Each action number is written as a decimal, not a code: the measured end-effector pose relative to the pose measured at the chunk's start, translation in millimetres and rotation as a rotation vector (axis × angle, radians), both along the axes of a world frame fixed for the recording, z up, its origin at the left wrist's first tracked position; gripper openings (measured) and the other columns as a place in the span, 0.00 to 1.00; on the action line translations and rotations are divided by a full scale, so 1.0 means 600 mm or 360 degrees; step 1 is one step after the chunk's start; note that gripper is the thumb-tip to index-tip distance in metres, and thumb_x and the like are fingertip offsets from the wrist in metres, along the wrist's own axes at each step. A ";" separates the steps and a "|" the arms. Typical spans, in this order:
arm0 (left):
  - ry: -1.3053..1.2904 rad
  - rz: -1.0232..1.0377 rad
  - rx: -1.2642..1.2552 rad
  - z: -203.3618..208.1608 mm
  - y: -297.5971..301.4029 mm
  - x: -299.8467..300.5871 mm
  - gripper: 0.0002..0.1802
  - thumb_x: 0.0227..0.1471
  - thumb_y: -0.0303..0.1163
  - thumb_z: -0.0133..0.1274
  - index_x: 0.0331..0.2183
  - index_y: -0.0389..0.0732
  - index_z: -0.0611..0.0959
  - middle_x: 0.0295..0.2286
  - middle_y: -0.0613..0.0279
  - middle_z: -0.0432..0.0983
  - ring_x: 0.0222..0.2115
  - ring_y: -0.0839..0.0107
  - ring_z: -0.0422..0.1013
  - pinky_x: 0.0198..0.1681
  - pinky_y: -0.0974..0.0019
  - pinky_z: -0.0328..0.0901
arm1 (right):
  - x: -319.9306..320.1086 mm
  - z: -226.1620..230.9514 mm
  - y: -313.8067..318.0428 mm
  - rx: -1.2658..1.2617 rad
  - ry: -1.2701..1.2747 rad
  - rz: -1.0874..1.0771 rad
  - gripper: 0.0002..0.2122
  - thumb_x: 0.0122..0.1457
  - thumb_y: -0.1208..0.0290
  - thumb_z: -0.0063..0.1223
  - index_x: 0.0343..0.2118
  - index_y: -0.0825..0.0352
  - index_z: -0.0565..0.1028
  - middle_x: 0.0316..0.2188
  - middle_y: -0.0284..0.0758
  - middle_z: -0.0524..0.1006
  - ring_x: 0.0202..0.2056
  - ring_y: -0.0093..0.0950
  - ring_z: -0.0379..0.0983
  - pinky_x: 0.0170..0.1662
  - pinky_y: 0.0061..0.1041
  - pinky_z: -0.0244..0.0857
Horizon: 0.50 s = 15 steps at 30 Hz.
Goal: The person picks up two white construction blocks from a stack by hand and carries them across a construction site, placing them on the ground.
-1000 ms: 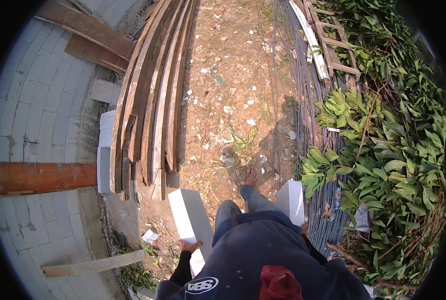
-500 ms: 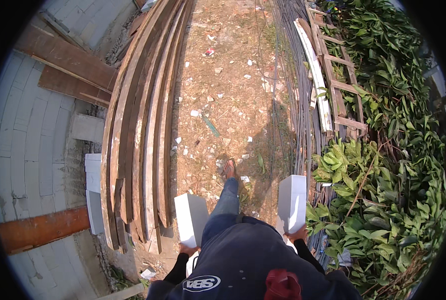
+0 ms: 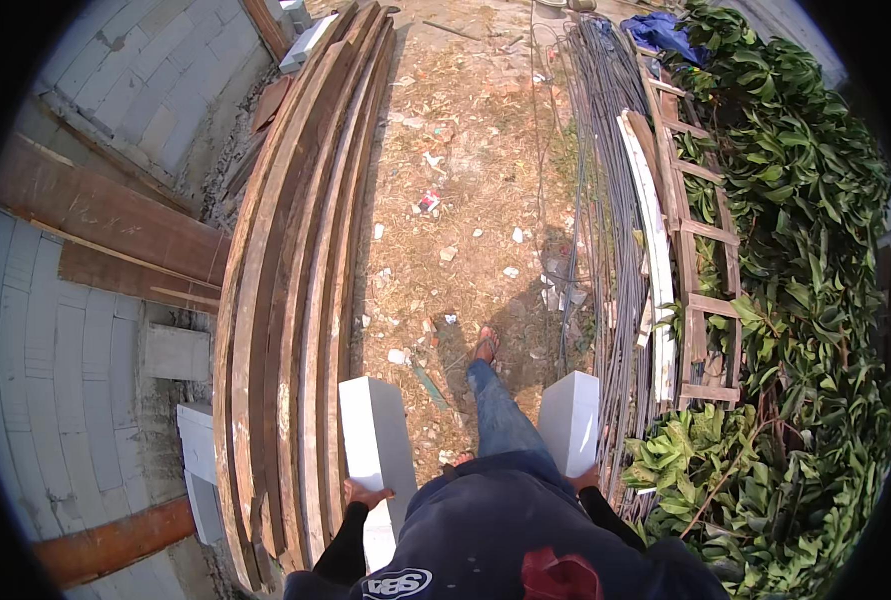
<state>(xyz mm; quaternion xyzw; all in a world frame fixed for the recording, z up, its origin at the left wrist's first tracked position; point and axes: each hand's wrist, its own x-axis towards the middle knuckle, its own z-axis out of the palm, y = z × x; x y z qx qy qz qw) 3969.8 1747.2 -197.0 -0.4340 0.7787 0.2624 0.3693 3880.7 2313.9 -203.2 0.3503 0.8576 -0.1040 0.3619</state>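
Observation:
At my left side hangs a long white lightweight concrete block (image 3: 376, 440), gripped by my left hand (image 3: 368, 493) with the fingers curled over its side. A similar white block (image 3: 572, 415) is in my right hand (image 3: 585, 479) at my right side. Both blocks point forward, one on each side of my body. Their rear ends are partly hidden by my torso and arms. My foot in a sandal is on the dirt ground (image 3: 446, 270) ahead, between the two blocks.
Long wooden planks (image 3: 296, 250) lie stacked close on the left, beside a grey block wall (image 3: 76, 340). On the right run bundled steel rods (image 3: 611, 220), a wooden ladder (image 3: 701, 230) and leafy branches (image 3: 816, 250). Rubble bits dot the path. A blue tarp (image 3: 666, 36) lies far right.
I have stepped forward along the path; planks, ladder and rubble have shifted nearer. The other foot now leads. Both blocks stay in my hands.

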 end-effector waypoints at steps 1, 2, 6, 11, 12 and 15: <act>-0.0029 0.0015 0.0022 0.012 -0.007 -0.038 0.68 0.12 0.53 0.71 0.49 0.25 0.54 0.50 0.41 0.55 0.52 0.56 0.57 0.54 0.61 0.58 | -0.040 -0.008 -0.006 -0.0004 -0.0052 -0.0048 0.58 0.25 0.42 0.67 0.57 0.66 0.44 0.50 0.52 0.61 0.51 0.47 0.63 0.49 0.43 0.63; -0.0032 0.0034 0.0036 0.004 -0.023 -0.078 0.67 0.12 0.53 0.70 0.49 0.25 0.54 0.50 0.41 0.55 0.52 0.56 0.57 0.54 0.61 0.58 | -0.103 -0.006 -0.018 -0.0014 -0.0078 -0.0092 0.58 0.25 0.42 0.67 0.57 0.66 0.44 0.50 0.52 0.62 0.50 0.47 0.63 0.49 0.42 0.63; 0.0135 0.0006 -0.0285 0.100 -0.023 -0.308 0.66 0.13 0.53 0.69 0.47 0.21 0.56 0.46 0.39 0.61 0.48 0.54 0.61 0.54 0.61 0.55 | -0.370 0.055 -0.099 -0.0015 -0.0060 -0.0023 0.59 0.24 0.42 0.68 0.57 0.69 0.44 0.51 0.51 0.62 0.50 0.47 0.63 0.50 0.41 0.63; 0.0256 0.0062 0.0222 0.103 -0.080 -0.547 0.33 0.20 0.53 0.65 0.29 0.39 0.80 0.27 0.60 0.77 0.40 0.62 0.68 0.45 0.61 0.60 | -0.684 0.163 -0.148 -0.0128 -0.0139 0.0022 0.59 0.23 0.47 0.69 0.57 0.71 0.45 0.52 0.53 0.59 0.52 0.47 0.61 0.53 0.37 0.60; 0.0257 -0.0051 0.0193 0.102 -0.070 -0.610 0.35 0.20 0.53 0.65 0.30 0.37 0.79 0.29 0.57 0.77 0.41 0.61 0.67 0.46 0.61 0.59 | -0.743 0.179 -0.153 -0.0073 -0.0182 -0.0035 0.60 0.23 0.49 0.70 0.57 0.70 0.43 0.54 0.54 0.56 0.54 0.46 0.59 0.54 0.39 0.59; 0.0221 -0.0204 0.0097 0.119 -0.054 -0.825 0.45 0.18 0.55 0.65 0.37 0.31 0.75 0.35 0.49 0.74 0.45 0.59 0.65 0.49 0.61 0.58 | -0.888 0.178 -0.153 0.0063 -0.0141 -0.0104 0.60 0.23 0.51 0.71 0.58 0.69 0.41 0.55 0.53 0.54 0.55 0.46 0.57 0.55 0.40 0.58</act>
